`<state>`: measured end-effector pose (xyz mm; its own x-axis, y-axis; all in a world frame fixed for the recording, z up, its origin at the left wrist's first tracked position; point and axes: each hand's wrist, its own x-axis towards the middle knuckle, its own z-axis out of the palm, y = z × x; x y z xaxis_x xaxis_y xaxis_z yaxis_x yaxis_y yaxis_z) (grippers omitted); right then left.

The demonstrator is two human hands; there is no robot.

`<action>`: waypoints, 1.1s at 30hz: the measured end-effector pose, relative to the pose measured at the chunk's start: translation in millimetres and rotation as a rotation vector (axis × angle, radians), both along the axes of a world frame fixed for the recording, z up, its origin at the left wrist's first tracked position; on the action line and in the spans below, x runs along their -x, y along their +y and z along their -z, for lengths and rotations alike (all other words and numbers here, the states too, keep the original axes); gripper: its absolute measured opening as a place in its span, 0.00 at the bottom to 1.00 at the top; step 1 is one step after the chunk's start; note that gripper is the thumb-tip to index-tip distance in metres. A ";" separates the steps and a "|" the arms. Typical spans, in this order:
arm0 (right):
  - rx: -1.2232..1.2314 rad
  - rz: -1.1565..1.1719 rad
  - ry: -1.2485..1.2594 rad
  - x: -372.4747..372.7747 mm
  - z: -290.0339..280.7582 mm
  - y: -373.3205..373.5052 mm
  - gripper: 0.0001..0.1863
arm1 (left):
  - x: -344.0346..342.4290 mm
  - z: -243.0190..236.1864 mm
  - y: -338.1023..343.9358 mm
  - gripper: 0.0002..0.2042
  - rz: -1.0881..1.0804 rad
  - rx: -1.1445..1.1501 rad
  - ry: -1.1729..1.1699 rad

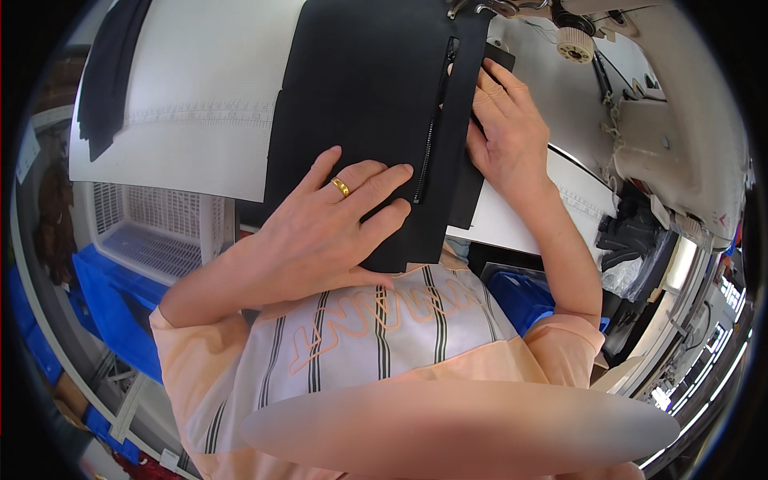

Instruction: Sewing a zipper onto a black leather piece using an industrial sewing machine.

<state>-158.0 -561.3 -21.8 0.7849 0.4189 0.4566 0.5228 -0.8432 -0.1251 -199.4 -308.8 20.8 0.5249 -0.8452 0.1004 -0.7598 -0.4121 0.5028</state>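
A black panel (352, 104), which looks like fabric or thin leather, lies flat on the white work surface, with a black zipper (426, 152) set lengthwise near its right side. My left hand (344, 204), wearing a gold ring, rests palm down on the panel's lower part, fingers spread just left of the zipper. At the panel's right edge is my right hand (508, 120), fingers stretched out, tips tucked under the edge. Pale spots show through the zipper slit, perhaps those fingertips. A second black layer (464, 204) sticks out beneath the panel on the right.
A sewing machine (680, 160) with a white handwheel-like knob (575, 46) stands along the upper right. Black strips of cloth (112, 80) lie on the table's left. Below are a white plastic basket (156, 232) and a blue bin (116, 300). Dark gloves (632, 232) lie at right.
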 end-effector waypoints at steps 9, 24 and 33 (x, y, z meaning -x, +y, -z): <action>0.012 -0.006 0.027 1.3 -0.8 -1.6 0.24 | -62.1 8.3 -20.0 0.17 0.006 0.122 -0.046; 0.053 0.009 0.024 2.3 0.1 -0.8 0.26 | -106.6 42.7 -42.7 0.18 -0.216 0.130 -0.362; 0.041 0.012 0.026 1.7 -4.1 0.6 0.22 | -109.3 44.0 -40.9 0.21 -0.208 0.057 -0.388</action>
<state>-159.7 -560.7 -17.7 0.8015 0.4275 0.4181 0.5096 -0.8541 -0.1036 -90.2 -349.6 -23.2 0.5977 -0.7130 0.3665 -0.8004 -0.5563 0.2233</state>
